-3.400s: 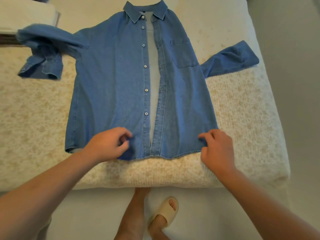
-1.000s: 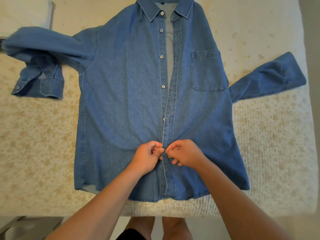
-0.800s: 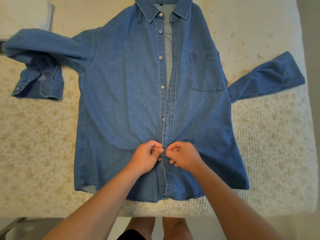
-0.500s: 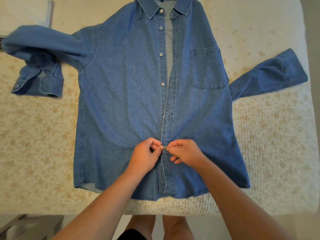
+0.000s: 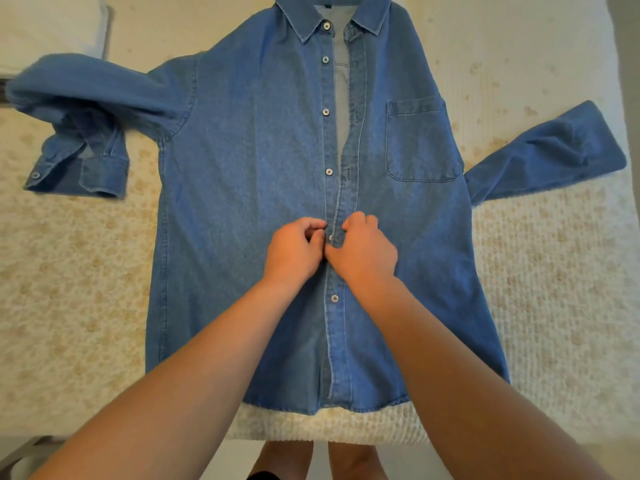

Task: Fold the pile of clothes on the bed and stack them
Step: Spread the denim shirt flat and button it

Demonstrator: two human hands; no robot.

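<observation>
The bed [image 5: 540,306], covered in a cream textured spread, fills the view; its near edge runs across the bottom, with pale floor below it.

One denim shirt [image 5: 242,202] lies front-up and flat across the middle of the bed, collar toward the far edge and hem at the near edge. The left hand [image 5: 294,252] and right hand [image 5: 365,252] meet at the placket about two-thirds of the way down the shirt. Both have curled fingers and each pinches one edge of the front opening around a button [image 5: 330,238]; whether that button is already through its hole cannot be read here.

Progress, as judged: early. The shirt is spread and is being fastened. The lowest visible button [image 5: 334,298] appears closed; the front above the hands gapes open. No fold has been made and no stack is started. Buttoning, sleeve folds, body folds and stacking remain.

Counts:
- Shirts: one.
- Front buttons visible: six.
- Chest pocket [image 5: 420,140]: one.
- Sleeves: two. One [image 5: 86,109] lies doubled back toward the far left corner; the other [image 5: 547,154] reaches the right edge.
- White folded item [image 5: 52,26] at the far left corner: one, possibly a pillow or cloth.
</observation>
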